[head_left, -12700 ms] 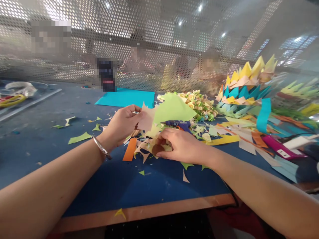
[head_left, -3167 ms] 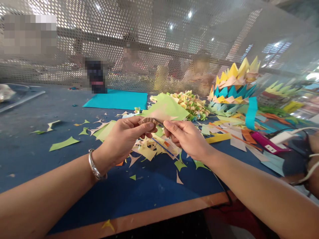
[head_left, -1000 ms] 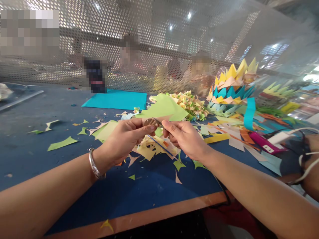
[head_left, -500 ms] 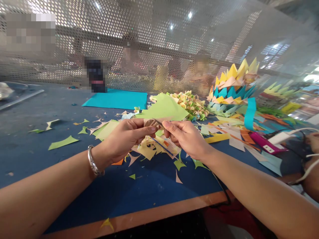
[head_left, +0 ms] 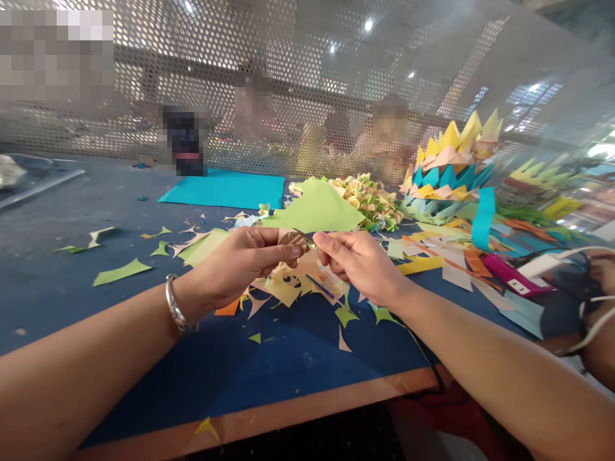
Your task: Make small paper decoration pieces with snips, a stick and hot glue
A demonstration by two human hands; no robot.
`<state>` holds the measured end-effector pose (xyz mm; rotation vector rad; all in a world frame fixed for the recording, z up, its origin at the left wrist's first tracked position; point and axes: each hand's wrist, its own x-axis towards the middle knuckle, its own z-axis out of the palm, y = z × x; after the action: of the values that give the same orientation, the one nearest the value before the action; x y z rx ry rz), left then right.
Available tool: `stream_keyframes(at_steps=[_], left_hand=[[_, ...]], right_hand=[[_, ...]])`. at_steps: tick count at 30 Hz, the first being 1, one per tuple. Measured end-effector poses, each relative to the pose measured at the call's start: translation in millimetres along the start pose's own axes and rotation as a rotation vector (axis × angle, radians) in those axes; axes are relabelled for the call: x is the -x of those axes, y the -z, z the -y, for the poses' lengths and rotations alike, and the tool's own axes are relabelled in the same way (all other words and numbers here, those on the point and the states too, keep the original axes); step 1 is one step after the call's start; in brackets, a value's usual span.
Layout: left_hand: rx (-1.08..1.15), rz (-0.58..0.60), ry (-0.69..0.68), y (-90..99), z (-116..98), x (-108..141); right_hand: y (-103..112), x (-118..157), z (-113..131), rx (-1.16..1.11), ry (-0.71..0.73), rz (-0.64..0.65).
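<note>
My left hand (head_left: 259, 256), with a silver bangle at the wrist, pinches a small rounded tan paper piece (head_left: 291, 239) between thumb and fingers. Facing it, my right hand (head_left: 353, 259) is closed on a thin dark tool (head_left: 304, 235) whose tip meets the paper piece; its exact kind is hard to make out. Below the hands shows a slim blue stick (head_left: 327, 291); I cannot tell whether a hand holds it. Cut paper scraps (head_left: 284, 289) in yellow, green and pale pink lie under and around both hands.
A light green sheet (head_left: 319, 205) and a heap of small folded paper pieces (head_left: 375, 202) lie behind the hands. Further back is a blue sheet (head_left: 225, 189). On the right stand a layered spiky paper piece (head_left: 446, 166) and a magenta device (head_left: 514, 275) with white cables.
The blue stick has shifted slightly to the right under the hands. My fingers keep the same pinch, with the paper piece and the dark tool barely moved.
</note>
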<state>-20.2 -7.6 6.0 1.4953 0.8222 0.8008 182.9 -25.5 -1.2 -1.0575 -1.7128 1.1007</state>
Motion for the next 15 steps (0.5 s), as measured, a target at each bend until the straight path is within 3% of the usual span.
stream_keyframes(at_steps=[7,11,15], left_hand=[[-0.101,-0.005,-0.035,-4.0,-4.1,2.0],[-0.181,0.081,-0.093,-7.4,-5.0,3.3],[-0.241,0.083,-0.063,-7.9,-2.1,3.0]], right_hand=[[-1.6,1.2,2.9,-0.132,-0.01,-0.039],[-3.1,0.8,2.9,-0.093,0.032,-0.047],[-5.2,0.1,2.4,-0.048,0.047,-0.005]])
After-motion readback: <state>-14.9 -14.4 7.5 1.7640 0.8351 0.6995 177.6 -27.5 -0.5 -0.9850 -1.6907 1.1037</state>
